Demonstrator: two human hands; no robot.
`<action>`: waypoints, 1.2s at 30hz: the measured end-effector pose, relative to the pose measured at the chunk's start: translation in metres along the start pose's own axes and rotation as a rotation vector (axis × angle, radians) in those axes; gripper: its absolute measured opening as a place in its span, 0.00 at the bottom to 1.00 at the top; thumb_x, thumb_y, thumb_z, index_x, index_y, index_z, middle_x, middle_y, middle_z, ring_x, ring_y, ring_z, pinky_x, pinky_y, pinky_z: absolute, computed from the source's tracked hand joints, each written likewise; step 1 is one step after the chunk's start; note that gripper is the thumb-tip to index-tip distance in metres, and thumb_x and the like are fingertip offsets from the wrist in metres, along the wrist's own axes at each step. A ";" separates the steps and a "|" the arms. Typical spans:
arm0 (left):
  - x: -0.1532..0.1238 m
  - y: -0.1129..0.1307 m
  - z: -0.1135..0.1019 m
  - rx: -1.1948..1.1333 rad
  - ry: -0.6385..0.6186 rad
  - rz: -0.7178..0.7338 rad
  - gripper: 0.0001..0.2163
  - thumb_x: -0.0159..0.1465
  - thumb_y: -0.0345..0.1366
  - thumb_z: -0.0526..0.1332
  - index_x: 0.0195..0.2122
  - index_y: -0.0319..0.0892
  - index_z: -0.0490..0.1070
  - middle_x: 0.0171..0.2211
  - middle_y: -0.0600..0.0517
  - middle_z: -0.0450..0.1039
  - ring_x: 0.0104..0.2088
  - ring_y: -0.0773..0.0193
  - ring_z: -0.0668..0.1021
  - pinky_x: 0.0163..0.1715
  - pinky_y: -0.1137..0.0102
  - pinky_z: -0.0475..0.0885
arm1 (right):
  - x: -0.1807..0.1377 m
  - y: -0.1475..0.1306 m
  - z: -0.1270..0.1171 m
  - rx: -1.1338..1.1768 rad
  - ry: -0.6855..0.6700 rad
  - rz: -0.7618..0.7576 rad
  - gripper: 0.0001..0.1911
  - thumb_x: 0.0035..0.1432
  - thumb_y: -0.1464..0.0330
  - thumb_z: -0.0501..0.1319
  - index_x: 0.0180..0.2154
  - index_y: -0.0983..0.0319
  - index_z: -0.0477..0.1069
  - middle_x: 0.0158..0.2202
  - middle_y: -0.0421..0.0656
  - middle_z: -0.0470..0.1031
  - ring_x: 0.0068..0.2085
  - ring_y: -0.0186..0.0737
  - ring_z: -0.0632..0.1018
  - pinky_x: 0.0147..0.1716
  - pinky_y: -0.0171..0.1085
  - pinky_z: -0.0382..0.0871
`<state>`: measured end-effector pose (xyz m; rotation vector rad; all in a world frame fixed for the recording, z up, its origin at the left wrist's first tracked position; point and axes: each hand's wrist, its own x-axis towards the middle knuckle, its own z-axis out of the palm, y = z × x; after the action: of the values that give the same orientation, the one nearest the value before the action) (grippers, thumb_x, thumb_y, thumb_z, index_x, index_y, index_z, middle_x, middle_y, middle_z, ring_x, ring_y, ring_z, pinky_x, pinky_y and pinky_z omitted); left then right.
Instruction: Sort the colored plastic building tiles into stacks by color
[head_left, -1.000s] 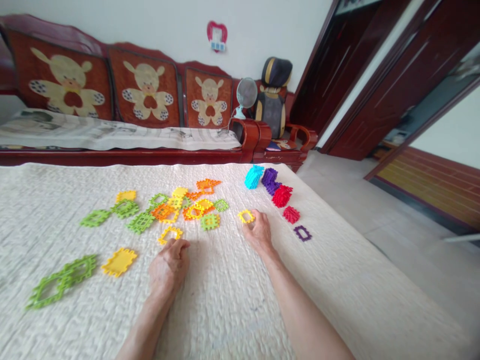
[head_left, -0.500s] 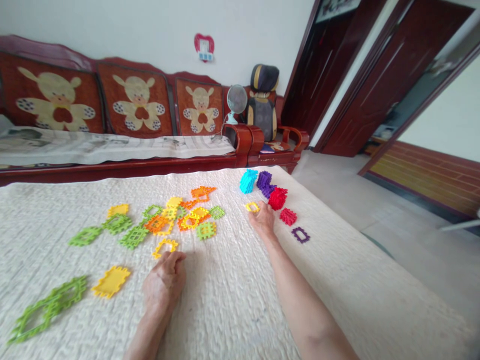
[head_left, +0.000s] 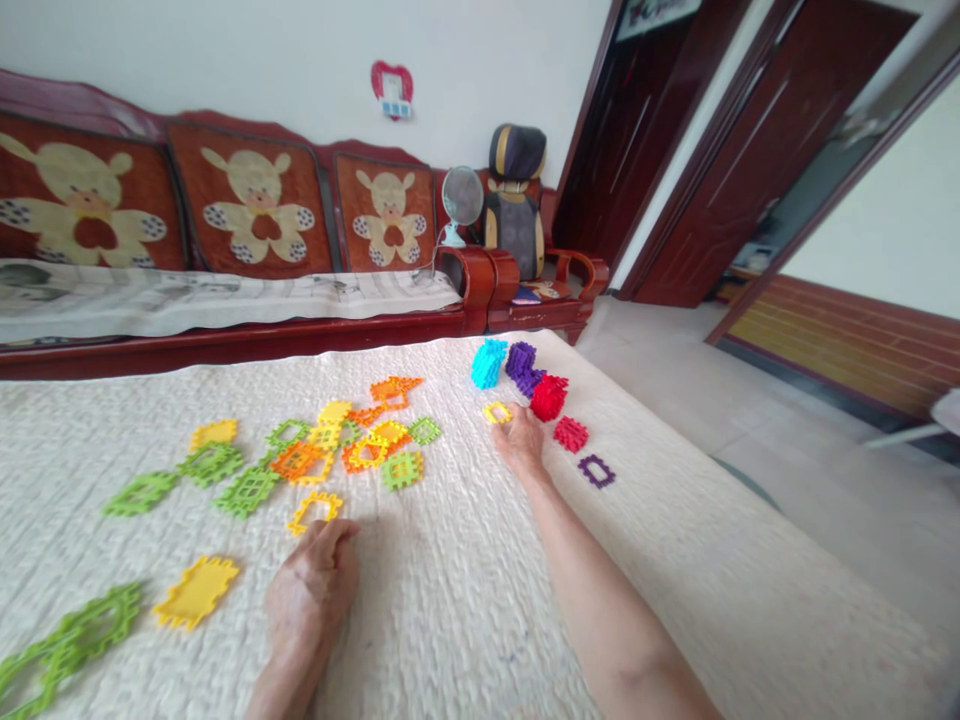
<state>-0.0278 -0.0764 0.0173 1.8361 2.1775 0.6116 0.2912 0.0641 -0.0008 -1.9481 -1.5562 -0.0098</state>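
Note:
My left hand [head_left: 315,575] rests on the cloth, its fingers curled in; whatever they hold, if anything, is hidden. Just past its knuckles lies a yellow notched frame piece [head_left: 291,520], close to touching. My right hand [head_left: 521,440] reaches farther forward, with thumb and fingers closed at the edge of a small yellow frame piece [head_left: 487,411]. Beyond and beside that hand stand a light-blue stack [head_left: 489,364], a purple stack [head_left: 521,362] and a red stack [head_left: 549,398] of similar pieces. A smaller red stack [head_left: 571,434] and a purple frame piece [head_left: 597,455] lie to its right.
Green, orange and yellow pieces [head_left: 251,490] spread over the left half of the quilted white cloth [head_left: 450,600]. A solid yellow piece [head_left: 196,592] and linked green frames [head_left: 97,625] lie nearer. Behind the table are a wooden sofa [head_left: 337,335] and a small fan [head_left: 462,200].
The view has swung slightly right, so everything sits farther left. Both hands keep nearly the same places beside the yellow pieces.

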 end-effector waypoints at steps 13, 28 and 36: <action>-0.001 -0.001 0.000 -0.008 0.023 0.013 0.12 0.66 0.29 0.55 0.40 0.46 0.79 0.42 0.54 0.80 0.36 0.64 0.80 0.30 0.71 0.65 | -0.001 -0.012 -0.010 -0.099 -0.078 0.085 0.25 0.57 0.64 0.60 0.56 0.65 0.68 0.49 0.53 0.73 0.54 0.52 0.72 0.53 0.43 0.64; -0.002 0.003 0.002 -0.050 0.044 0.023 0.14 0.65 0.27 0.54 0.38 0.45 0.79 0.38 0.53 0.79 0.35 0.65 0.78 0.32 0.72 0.65 | -0.002 -0.008 -0.004 -0.031 0.012 0.016 0.25 0.54 0.62 0.61 0.52 0.65 0.71 0.45 0.53 0.71 0.51 0.56 0.73 0.53 0.51 0.68; 0.001 0.002 0.004 -0.114 0.073 -0.003 0.14 0.63 0.26 0.53 0.36 0.44 0.79 0.36 0.52 0.79 0.36 0.64 0.79 0.35 0.71 0.67 | -0.008 -0.028 0.009 0.373 0.075 -0.524 0.18 0.56 0.71 0.55 0.48 0.60 0.72 0.47 0.50 0.75 0.51 0.48 0.76 0.55 0.49 0.71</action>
<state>-0.0251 -0.0748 0.0149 1.7780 2.1421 0.7964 0.2608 0.0643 0.0016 -1.2099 -1.8240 -0.0113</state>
